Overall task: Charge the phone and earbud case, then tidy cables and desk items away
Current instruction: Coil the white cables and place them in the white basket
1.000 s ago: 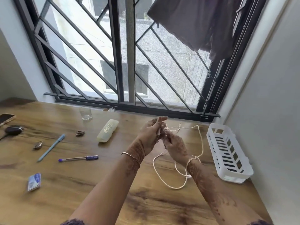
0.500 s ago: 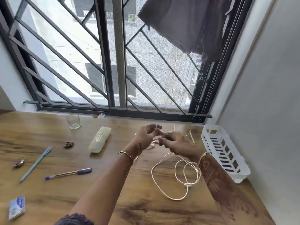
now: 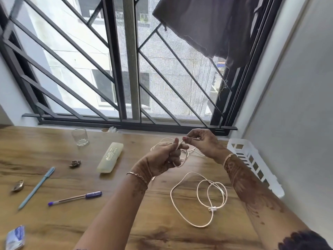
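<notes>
Right hand (image 3: 203, 143) moved up, beyond left hand (image 3: 162, 161) since last frame, pinching white cable (image 3: 213, 208) between thumb and fingers. Wooden desk (image 3: 108, 222) below both. White basket (image 3: 252, 156) just right of right hand. Left hand curled round cable coils; slack loops on desk under right wrist. Pencil case (image 3: 110, 157), glass (image 3: 80, 137) left of left hand.

Above the wooden desk (image 3: 54, 222), left hand (image 3: 162, 159) and right hand (image 3: 203, 143) both grip a white cable (image 3: 198, 197).

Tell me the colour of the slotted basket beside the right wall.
White all over; the basket shows clearly in the head view, the only one.
</notes>
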The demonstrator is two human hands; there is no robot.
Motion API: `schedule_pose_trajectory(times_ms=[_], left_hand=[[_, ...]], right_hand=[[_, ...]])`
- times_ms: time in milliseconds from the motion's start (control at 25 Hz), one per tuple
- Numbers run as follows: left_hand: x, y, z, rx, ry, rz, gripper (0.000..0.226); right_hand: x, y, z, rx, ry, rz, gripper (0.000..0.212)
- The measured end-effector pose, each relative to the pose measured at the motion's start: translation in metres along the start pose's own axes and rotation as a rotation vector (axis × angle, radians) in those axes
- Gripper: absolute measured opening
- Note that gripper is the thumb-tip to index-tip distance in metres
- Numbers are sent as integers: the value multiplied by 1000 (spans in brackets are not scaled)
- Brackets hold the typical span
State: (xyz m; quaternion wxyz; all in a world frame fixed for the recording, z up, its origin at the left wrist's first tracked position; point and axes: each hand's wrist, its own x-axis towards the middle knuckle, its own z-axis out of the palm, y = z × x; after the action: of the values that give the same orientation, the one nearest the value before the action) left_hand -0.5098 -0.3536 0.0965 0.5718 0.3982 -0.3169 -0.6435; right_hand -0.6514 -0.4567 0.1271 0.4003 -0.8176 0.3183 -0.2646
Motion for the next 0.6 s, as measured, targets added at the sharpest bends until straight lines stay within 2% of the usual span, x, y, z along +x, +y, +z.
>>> schedule_pose_trajectory(times_ms=[240, 320, 400, 600], left_hand=[[16, 13, 14, -386, 9, 166, 30], [27, 16, 21, -483, 24, 202, 30], [38, 19, 23, -509, 88, 243, 30], [57, 32, 18, -436, 226, 362, 27]], right_hand=[[5, 5, 7, -27, 33, -22, 17], [3, 7, 12, -28, 11, -28, 30], [1, 6, 15, -95, -36, -24, 36], [-4, -3, 14, -379, -151, -27, 23]])
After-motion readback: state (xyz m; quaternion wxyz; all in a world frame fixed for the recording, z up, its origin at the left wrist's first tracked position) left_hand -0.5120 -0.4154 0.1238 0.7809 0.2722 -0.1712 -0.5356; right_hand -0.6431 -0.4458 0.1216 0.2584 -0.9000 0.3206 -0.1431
